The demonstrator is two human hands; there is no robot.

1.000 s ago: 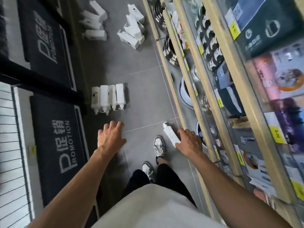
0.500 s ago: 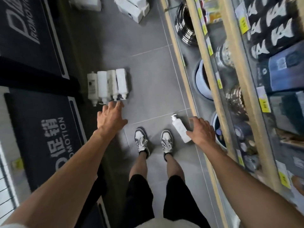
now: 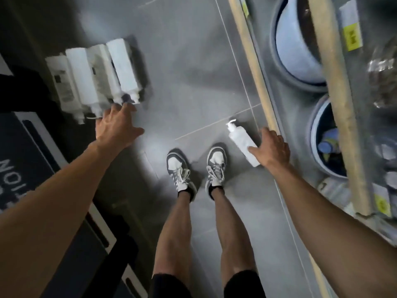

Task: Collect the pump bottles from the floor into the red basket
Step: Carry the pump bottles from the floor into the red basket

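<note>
Several white pump bottles (image 3: 94,76) lie side by side on the grey floor tiles at the upper left, pump heads pointing toward me. My left hand (image 3: 117,127) reaches down to them, its straight fingertips at the pump heads of the right-hand bottles. My right hand (image 3: 272,149) grips the lower end of a single white pump bottle (image 3: 239,138), which tilts with its pump up and to the left, beside the shelf. No red basket is in view.
A wooden-edged shelf unit (image 3: 253,61) runs along the right, with blue basins (image 3: 294,50) on its bottom level. A dark promotion mat (image 3: 19,151) lies on the left. My feet in grey and white sneakers (image 3: 178,168) stand between the two hands.
I have bent lower, so the floor fills the view. My left hand moved forward onto the pump heads of the bottle row. My right hand still holds the single bottle.
</note>
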